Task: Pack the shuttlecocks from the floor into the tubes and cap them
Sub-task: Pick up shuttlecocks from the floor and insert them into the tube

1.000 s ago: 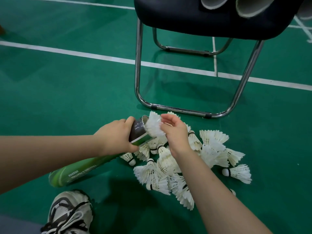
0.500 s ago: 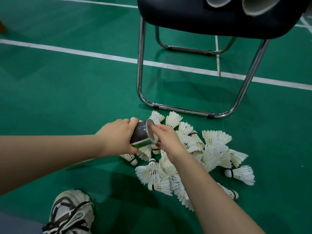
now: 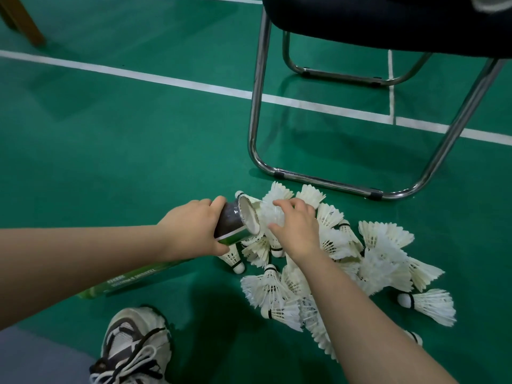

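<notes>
The left hand (image 3: 191, 231) has its fingers (image 3: 217, 201) wrapped around the green tube (image 3: 235, 221) near its open mouth. The tube slants down towards the shoe (image 3: 133, 347). The right hand (image 3: 297, 228) pinches a shuttlecock (image 3: 273, 214) just beside that mouth. The other shuttlecocks lie in a pile (image 3: 382, 261) on the floor (image 3: 138, 148), in front of the chair (image 3: 257, 106).

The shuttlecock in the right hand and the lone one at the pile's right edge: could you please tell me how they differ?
The held shuttlecock is pinched by the right hand at the tube mouth; the lone shuttlecock lies untouched on the floor. The held shuttlecock's cork is hidden; the lone shuttlecock's white cork shows, pointing left. Both are white and feathered.
</notes>
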Action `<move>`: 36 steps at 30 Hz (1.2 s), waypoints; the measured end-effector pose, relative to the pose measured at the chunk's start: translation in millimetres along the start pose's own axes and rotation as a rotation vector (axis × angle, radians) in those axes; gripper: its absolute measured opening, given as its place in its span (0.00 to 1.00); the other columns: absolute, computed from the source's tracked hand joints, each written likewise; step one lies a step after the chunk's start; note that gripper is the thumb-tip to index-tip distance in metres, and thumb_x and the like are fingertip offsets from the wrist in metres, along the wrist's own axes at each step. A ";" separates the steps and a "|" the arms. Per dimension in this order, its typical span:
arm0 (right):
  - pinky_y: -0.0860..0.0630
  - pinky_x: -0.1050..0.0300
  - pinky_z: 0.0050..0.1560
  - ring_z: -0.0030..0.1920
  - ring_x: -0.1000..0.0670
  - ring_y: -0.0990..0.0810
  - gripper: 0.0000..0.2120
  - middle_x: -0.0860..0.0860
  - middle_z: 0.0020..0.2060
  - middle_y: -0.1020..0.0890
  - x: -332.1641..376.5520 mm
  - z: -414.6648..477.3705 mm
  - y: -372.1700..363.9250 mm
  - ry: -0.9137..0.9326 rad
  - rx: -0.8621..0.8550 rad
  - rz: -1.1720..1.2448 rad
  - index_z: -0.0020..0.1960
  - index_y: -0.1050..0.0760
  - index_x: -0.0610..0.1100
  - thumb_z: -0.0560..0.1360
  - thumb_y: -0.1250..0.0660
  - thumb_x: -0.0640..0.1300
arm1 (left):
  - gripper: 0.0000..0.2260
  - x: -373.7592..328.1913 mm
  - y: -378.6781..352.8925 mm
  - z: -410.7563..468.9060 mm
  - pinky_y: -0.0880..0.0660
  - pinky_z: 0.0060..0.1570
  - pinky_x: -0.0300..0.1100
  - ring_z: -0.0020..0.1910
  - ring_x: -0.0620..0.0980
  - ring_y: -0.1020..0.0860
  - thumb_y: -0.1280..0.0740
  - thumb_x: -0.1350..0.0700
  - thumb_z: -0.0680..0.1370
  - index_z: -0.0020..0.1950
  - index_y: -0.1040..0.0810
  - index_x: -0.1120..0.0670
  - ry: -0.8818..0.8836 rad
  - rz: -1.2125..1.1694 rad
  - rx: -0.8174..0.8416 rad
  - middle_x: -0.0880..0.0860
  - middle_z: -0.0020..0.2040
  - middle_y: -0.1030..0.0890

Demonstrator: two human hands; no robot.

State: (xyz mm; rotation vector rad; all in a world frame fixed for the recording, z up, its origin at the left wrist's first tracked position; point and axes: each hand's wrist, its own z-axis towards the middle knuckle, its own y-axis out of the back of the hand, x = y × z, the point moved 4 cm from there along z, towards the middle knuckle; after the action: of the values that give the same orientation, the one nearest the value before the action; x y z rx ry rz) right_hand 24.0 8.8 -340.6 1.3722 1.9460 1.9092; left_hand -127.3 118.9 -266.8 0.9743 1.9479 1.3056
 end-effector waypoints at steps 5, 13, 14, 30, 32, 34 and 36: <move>0.39 0.48 0.66 0.69 0.47 0.41 0.17 0.50 0.69 0.34 -6.4 1.6 -7.8 0.004 0.032 -0.118 0.62 0.27 0.50 0.74 0.36 0.52 | 0.28 9.0 -5.1 -1.8 0.26 0.44 0.45 0.45 0.51 0.26 0.31 0.36 0.66 0.56 0.36 0.50 0.008 -0.006 -0.001 0.50 0.47 0.26; 0.37 0.51 0.61 0.61 0.50 0.33 0.14 0.52 0.54 0.22 -18.1 -5.9 18.3 -0.087 -0.155 0.222 0.51 0.20 0.45 0.78 0.41 0.52 | 0.28 2.1 -5.2 -3.9 0.26 0.44 0.46 0.45 0.50 0.26 0.32 0.37 0.66 0.57 0.36 0.50 -0.008 0.003 0.009 0.50 0.48 0.25; 0.34 0.51 0.58 0.56 0.51 0.30 0.13 0.52 0.48 0.21 -18.0 -8.5 24.0 -0.100 -0.203 0.306 0.47 0.21 0.44 0.78 0.40 0.51 | 0.28 0.6 -4.4 -3.8 0.26 0.44 0.46 0.45 0.50 0.26 0.31 0.37 0.66 0.57 0.36 0.50 -0.011 0.000 0.008 0.50 0.48 0.25; 0.32 0.54 0.63 0.55 0.53 0.23 0.17 0.54 0.52 0.18 28.3 -46.2 51.5 0.058 0.383 0.854 0.53 0.21 0.49 0.74 0.39 0.59 | 0.26 -24.0 9.6 -0.3 0.26 0.41 0.45 0.43 0.50 0.26 0.31 0.38 0.65 0.54 0.37 0.50 -0.025 -0.013 0.000 0.49 0.45 0.26; 0.33 0.56 0.62 0.57 0.55 0.24 0.19 0.55 0.55 0.20 33.9 -47.4 52.3 0.096 0.520 0.840 0.56 0.22 0.52 0.70 0.37 0.59 | 0.26 -26.2 9.5 -0.5 0.27 0.40 0.44 0.43 0.50 0.26 0.31 0.38 0.65 0.53 0.37 0.50 -0.033 -0.006 0.004 0.49 0.45 0.26; 0.31 0.59 0.58 0.55 0.55 0.23 0.16 0.53 0.52 0.19 44.2 -49.7 49.1 0.143 0.650 0.754 0.54 0.21 0.50 0.69 0.34 0.55 | 0.25 -30.0 9.9 -0.4 0.28 0.40 0.44 0.42 0.50 0.26 0.31 0.38 0.66 0.52 0.38 0.50 -0.054 -0.009 0.004 0.49 0.45 0.26; 0.27 0.54 0.59 0.54 0.52 0.21 0.18 0.50 0.49 0.18 52.2 -50.0 38.3 0.186 0.704 0.623 0.52 0.20 0.47 0.67 0.32 0.56 | 0.25 -35.4 8.9 -1.1 0.30 0.39 0.43 0.42 0.51 0.27 0.32 0.39 0.67 0.53 0.38 0.51 -0.089 0.007 0.011 0.50 0.45 0.27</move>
State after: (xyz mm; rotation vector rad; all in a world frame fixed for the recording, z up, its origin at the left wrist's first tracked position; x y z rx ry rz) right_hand -18.1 -3.2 -271.5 2.2735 2.6771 1.6261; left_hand -106.3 91.2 -255.4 1.0274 1.8874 1.2354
